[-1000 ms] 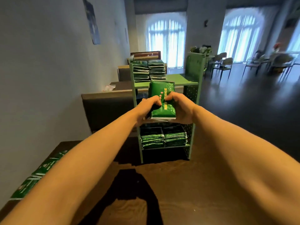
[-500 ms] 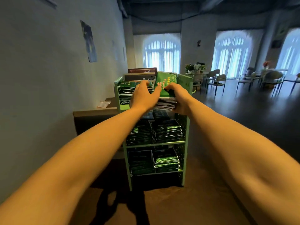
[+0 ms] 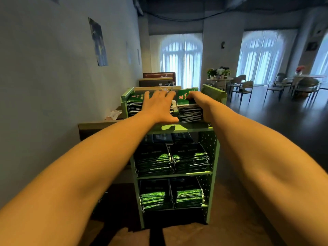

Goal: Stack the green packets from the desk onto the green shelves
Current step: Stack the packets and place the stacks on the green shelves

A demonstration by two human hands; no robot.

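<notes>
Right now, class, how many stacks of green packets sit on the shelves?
6 stacks: top left, top right, middle left, middle right, bottom left, bottom right. More may be hidden behind.

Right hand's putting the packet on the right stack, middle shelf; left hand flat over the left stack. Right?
Wrong shelf: it is the top shelf, not the middle one. The head view shows the right hand holding the green packet on the right stack there, with the left hand flat over the left stack.
</notes>
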